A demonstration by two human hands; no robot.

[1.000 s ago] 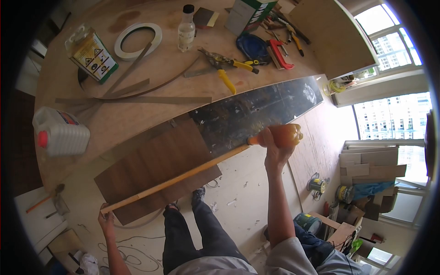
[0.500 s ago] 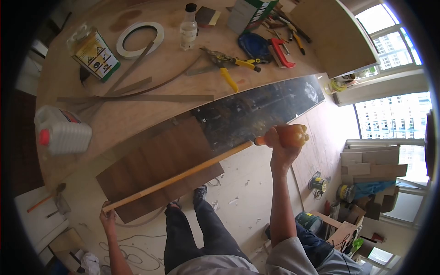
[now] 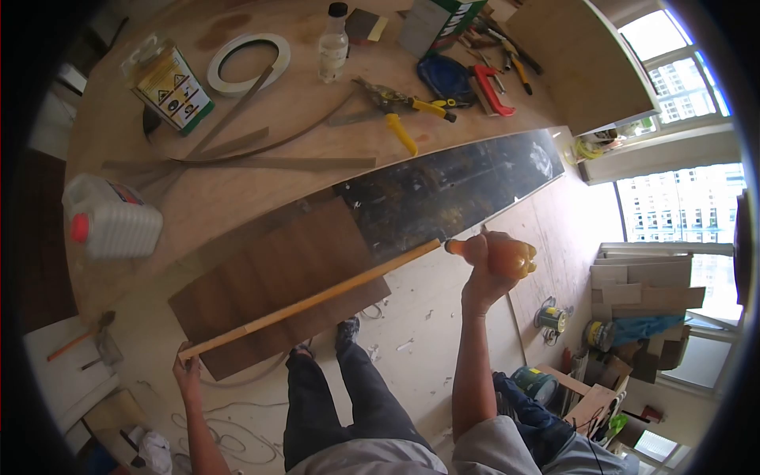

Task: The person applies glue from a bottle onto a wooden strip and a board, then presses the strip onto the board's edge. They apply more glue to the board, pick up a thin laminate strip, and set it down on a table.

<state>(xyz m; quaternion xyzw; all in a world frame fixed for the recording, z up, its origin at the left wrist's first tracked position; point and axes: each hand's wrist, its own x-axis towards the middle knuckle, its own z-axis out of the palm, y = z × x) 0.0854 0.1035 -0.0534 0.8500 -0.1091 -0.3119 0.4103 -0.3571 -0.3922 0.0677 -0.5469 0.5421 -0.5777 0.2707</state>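
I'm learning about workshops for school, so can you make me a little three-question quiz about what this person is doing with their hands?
1. True or false: the right hand holds an orange squeeze bottle with its nozzle at the end of the long pale wooden strip.
2. What does the left hand grip?
A. the yellow-handled metal snips
B. the strip's near end
C. the white plastic jug with a red cap
3. Fill in: the strip runs along the edge of a dark ____ wooden panel.

Key: 1 true; 2 B; 3 brown.
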